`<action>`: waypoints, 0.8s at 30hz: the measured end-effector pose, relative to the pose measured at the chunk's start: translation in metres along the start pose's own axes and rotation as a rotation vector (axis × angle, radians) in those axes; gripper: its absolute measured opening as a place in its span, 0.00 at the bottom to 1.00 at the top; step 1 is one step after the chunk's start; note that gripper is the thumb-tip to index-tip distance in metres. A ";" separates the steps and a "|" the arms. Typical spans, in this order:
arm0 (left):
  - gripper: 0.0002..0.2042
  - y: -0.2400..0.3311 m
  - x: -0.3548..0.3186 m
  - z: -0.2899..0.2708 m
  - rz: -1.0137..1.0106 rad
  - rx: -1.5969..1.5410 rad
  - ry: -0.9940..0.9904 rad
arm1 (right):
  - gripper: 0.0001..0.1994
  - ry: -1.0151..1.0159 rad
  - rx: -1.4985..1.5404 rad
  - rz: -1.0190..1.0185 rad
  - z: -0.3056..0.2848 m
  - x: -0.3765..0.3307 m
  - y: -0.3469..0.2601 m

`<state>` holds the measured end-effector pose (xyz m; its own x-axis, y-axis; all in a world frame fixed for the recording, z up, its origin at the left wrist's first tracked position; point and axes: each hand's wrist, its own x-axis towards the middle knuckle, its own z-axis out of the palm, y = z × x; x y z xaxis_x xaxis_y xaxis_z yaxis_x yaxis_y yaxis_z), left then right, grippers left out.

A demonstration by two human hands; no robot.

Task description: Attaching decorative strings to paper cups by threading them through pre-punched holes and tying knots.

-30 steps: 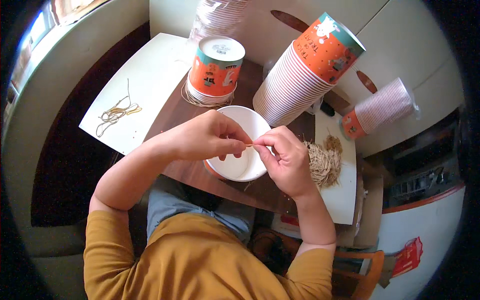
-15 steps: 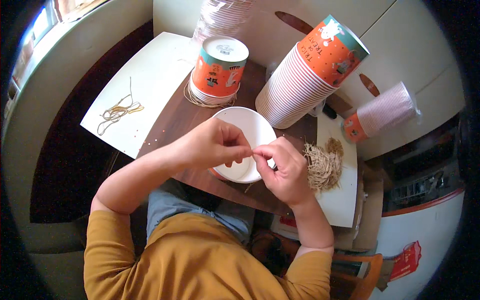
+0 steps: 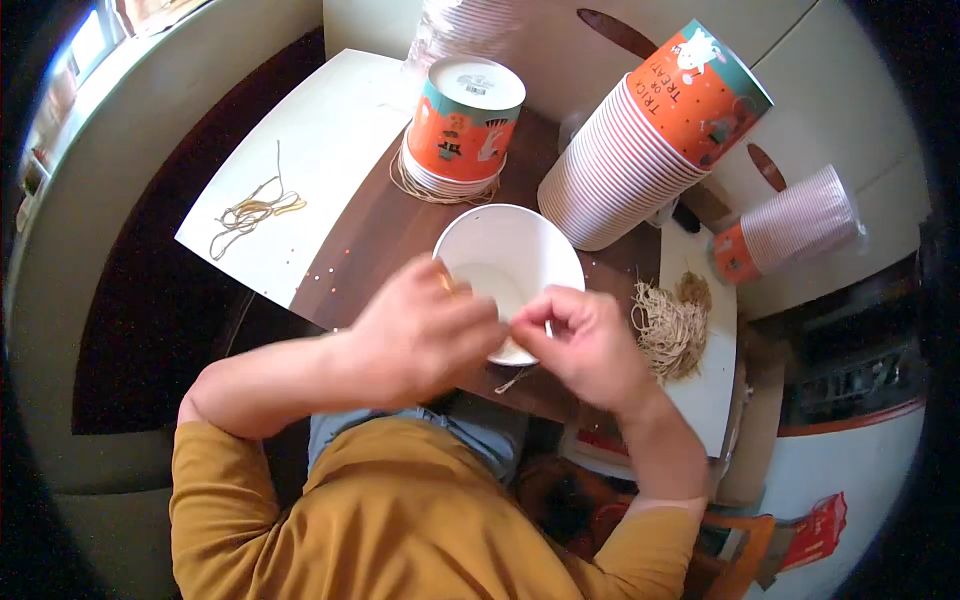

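Observation:
A white-lined paper bucket (image 3: pixel 490 240) stands with its mouth up at the table's near edge. My left hand (image 3: pixel 425 330) is in front of its left near side, fingers curled in and somewhat blurred. At the near right rim, my right hand (image 3: pixel 590 345) pinches with thumb and forefinger close to the left fingertips. Whatever the fingers hold is too small or hidden to make out. A short piece of beige cord (image 3: pixel 515 380) shows just below the bucket, between the hands.
Behind the bucket stand an upturned orange bucket (image 3: pixel 465 130) ringed with cords and a tall leaning bucket stack (image 3: pixel 625 160). Loose cords (image 3: pixel 255 215) lie on the left white panel, a cord bundle (image 3: pixel 670 330) on the right. Another wrapped stack (image 3: pixel 790 230) stands farther right.
Both hands have come down toward me from above the bucket's mouth, the left one more, turning its back up. The beige cord below the bucket shows more. The whole view has shifted slightly.

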<state>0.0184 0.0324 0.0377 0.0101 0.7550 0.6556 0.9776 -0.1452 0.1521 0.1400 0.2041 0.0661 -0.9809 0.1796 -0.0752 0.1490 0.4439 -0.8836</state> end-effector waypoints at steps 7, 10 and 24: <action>0.23 -0.085 0.017 0.024 -0.906 -0.566 -0.086 | 0.04 0.148 0.241 0.135 0.002 0.078 0.032; 0.20 -0.072 -0.001 0.047 -0.855 -0.639 -0.029 | 0.04 0.132 0.215 0.178 0.010 0.086 0.047; 0.13 -0.054 -0.011 0.044 -1.089 -1.005 0.065 | 0.06 0.187 0.183 0.184 0.032 0.076 0.063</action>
<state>-0.0254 0.0603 -0.0102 -0.6501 0.7549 -0.0864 -0.0532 0.0682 0.9963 0.0708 0.2178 -0.0104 -0.8969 0.4083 -0.1700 0.2799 0.2264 -0.9329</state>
